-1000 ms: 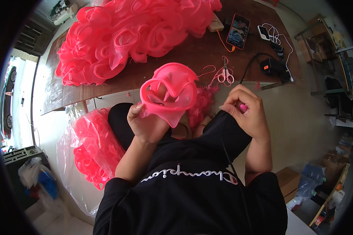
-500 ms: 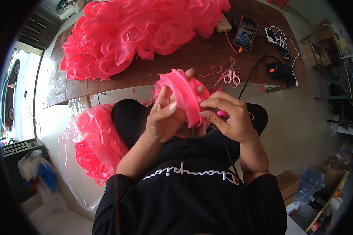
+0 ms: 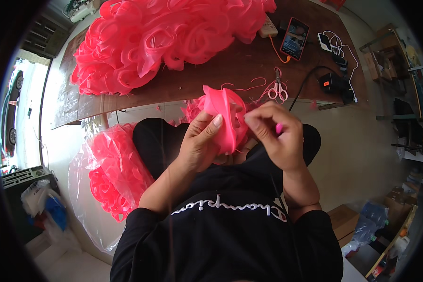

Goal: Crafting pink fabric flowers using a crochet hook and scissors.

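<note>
In front of my lap, my left hand (image 3: 199,141) is closed on a pink ruffled piece of sheer fabric (image 3: 225,115), with the thumb lying on its near fold. Just right of the fabric is my right hand (image 3: 279,134), thumb and forefinger pinched together. A small bright pink thing (image 3: 279,128) shows among its fingers, its kind unclear. Whatever the fingertips pinch is too small to see. Farther off, on the table, lie scissors (image 3: 278,90) with pale pink handles beside loose pink thread (image 3: 249,88).
A big heap of pink fabric ruffles (image 3: 160,42) covers the far left of the brown table (image 3: 207,80). A phone (image 3: 294,38), a white device with a cable (image 3: 324,42) and a black adapter (image 3: 333,83) lie at right. By my left leg stands a clear bag of pink ruffles (image 3: 115,169).
My right hand has come off the fabric and moved slightly right and away. The left hand has turned the fabric piece, and its fingers now sit lower on it.
</note>
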`<state>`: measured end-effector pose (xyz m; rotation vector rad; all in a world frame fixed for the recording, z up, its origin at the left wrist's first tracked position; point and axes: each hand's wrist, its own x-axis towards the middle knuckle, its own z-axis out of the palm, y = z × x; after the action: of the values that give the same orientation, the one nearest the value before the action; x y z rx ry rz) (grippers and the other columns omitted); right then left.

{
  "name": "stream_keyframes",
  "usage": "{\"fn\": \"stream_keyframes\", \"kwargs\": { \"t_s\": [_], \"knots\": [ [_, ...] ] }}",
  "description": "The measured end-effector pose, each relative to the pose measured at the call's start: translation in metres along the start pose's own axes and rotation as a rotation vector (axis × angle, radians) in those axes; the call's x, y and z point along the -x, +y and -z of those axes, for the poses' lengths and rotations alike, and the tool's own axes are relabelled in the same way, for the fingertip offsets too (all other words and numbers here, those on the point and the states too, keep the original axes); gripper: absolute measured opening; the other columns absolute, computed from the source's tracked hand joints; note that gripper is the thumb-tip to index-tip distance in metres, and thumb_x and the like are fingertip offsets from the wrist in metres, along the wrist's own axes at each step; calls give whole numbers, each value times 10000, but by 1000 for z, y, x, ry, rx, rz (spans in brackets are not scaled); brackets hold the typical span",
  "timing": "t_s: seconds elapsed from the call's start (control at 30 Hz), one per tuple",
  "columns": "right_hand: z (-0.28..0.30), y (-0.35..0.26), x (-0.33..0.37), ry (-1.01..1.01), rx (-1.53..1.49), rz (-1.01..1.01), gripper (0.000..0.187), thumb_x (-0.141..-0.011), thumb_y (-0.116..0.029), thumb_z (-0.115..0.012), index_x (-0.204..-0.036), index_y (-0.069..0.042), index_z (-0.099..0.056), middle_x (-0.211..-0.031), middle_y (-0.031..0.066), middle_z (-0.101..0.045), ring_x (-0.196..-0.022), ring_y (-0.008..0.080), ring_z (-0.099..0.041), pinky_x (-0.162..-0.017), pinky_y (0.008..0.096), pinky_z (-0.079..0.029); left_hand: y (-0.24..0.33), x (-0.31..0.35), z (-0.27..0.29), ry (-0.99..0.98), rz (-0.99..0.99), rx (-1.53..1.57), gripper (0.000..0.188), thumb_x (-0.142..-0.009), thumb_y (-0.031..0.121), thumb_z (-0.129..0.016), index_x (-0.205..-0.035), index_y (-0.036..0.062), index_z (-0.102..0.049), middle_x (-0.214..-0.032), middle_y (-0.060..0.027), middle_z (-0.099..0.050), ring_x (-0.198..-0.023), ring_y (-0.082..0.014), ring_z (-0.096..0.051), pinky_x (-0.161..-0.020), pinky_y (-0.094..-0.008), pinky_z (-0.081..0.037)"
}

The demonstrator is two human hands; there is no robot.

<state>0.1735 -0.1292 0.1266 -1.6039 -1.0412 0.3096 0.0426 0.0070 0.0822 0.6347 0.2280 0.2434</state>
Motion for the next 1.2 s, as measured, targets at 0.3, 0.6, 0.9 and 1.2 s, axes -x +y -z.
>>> {"fn": "stream_keyframes", "kwargs": {
  "t_s": [0.3, 0.6, 0.9, 1.2],
  "knots": [
    [-4, 15, 5, -179, -392, -395, 180, -904, -142, -702, -983, 17, -673, -872, 21, -673, -730, 56, -611, -648, 194, -498, -13, -1, -1, 59, -200, -276, 324, -999, 131, -538, -1303, 21, -525, -1147, -88, -645, -1034, -133, -609, -886, -286, -499],
    [-2, 14, 9, -278, -1060, -666, 142, -969, -164, -606, -1027, -37, -578, -766, -13, -598, -578, 8, -402, -522, 162, -325, -10, 1, 2, -14, -134, -123, 344, -998, 89, -510, -1336, 27, -491, -1214, -124, -617, -1062, -171, -617, -896, -306, -507],
    [-2, 11, 7, -177, -848, -515, 149, -999, -181, -545, -1058, -44, -544, -827, 21, -586, -537, 3, -336, -465, 163, -228, -5, -3, 6, 11, -60, 41, 392, -999, 145, -510, -1363, 12, -456, -1267, -120, -577, -1167, -219, -567, -963, -367, -490],
    [-18, 18, 13, -173, -310, -397, 162, -901, -151, -705, -923, 3, -658, -714, -34, -597, -641, 19, -520, -569, 182, -418, -3, -3, -1, 68, -138, -425, 321, -954, 178, -630, -1219, 10, -565, -1125, -89, -648, -1013, -152, -621, -897, -306, -497]
  ]
}}
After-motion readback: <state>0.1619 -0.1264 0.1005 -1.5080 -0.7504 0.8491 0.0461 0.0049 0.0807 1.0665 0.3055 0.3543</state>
